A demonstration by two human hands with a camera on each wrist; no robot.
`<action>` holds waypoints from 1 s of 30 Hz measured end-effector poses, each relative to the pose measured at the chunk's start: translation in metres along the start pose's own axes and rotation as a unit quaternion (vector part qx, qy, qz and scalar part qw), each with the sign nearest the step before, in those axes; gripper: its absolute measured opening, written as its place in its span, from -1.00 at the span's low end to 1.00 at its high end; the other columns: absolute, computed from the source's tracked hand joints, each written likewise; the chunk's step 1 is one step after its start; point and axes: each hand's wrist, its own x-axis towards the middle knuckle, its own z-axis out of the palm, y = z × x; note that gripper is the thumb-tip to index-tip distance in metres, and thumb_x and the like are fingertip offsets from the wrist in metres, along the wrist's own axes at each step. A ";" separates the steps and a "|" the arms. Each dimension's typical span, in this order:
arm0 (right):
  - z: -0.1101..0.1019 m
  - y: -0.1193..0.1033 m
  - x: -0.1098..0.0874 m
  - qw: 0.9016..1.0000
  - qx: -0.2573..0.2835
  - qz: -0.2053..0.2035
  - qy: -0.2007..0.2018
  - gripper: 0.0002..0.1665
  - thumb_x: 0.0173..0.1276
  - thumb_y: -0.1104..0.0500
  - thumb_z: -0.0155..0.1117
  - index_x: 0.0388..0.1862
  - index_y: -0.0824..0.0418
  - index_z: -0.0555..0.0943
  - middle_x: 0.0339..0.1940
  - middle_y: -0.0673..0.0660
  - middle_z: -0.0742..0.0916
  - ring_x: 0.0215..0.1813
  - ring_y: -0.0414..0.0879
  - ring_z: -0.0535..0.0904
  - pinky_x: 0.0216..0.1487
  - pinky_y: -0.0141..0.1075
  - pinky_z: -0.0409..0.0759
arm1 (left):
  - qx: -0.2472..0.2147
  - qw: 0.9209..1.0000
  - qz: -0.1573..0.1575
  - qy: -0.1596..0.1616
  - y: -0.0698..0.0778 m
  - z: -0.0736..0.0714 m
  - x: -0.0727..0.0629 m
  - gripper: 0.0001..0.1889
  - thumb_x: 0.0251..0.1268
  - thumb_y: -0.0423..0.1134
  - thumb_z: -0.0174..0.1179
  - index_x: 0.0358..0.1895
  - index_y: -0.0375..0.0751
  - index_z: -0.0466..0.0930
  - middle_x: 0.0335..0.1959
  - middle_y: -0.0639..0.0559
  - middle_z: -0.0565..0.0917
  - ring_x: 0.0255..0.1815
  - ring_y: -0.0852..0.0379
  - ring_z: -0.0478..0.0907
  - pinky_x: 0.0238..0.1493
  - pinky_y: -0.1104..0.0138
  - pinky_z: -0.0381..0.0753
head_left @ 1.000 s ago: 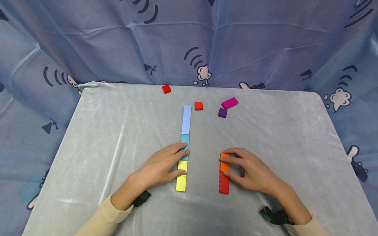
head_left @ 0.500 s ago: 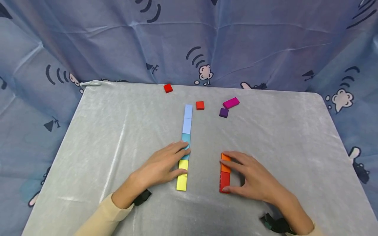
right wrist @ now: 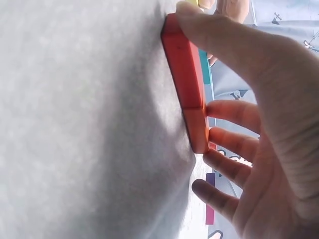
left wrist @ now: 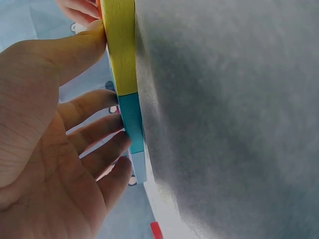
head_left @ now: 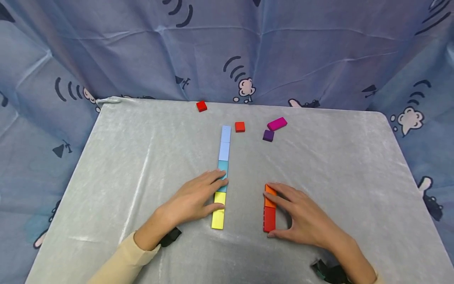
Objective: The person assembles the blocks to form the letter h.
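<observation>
A straight row of flat wooden blocks runs up the middle of the table in the head view: a yellow stretch [head_left: 218, 220] nearest, then teal [head_left: 223, 165], then two light blue blocks [head_left: 224, 151]. My left hand [head_left: 188, 200] rests along it, thumb on yellow and fingertips on teal. To the right, an orange block [head_left: 270, 202] and a red block [head_left: 269, 220] lie end to end. My right hand [head_left: 308, 217] spans this pair, its fingertips touching the orange block and its thumb [right wrist: 214, 30] at the red block's near end. The fingers are spread and gently bent.
Farther back on the silver-grey tablecloth [head_left: 117, 157] lie a red block [head_left: 201, 106], an orange-red block [head_left: 239, 126], a magenta block [head_left: 277, 124] and a purple block [head_left: 268, 135]. A patterned blue curtain [head_left: 227, 47] hangs behind the table edge.
My right thumb has slid from the joint of the orange and red blocks toward me, to the red block's near end. The left hand and the long row stay in place.
</observation>
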 end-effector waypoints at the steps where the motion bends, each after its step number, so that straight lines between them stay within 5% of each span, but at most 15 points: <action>1: 0.000 0.000 0.000 1.000 0.000 0.000 0.000 0.21 0.02 -0.46 0.64 0.59 -0.02 0.47 0.64 0.05 0.45 0.55 0.09 0.45 0.46 0.22 0.56 | 0.000 1.000 0.001 0.000 0.000 0.000 0.000 -0.30 0.42 0.04 0.40 0.51 -0.22 0.48 0.60 -0.13 0.43 0.67 -0.07 0.33 0.72 0.09 0.32; 30: 0.005 -0.005 -0.003 1.000 0.004 0.022 -0.019 0.22 0.09 -0.39 0.64 0.66 -0.04 0.36 0.73 0.04 0.34 0.67 0.08 0.33 0.54 0.19 0.50 | 0.000 1.000 -0.003 -0.001 -0.001 0.000 0.000 -0.29 0.41 0.05 0.40 0.51 -0.20 0.48 0.62 -0.12 0.42 0.68 -0.07 0.33 0.73 0.09 0.31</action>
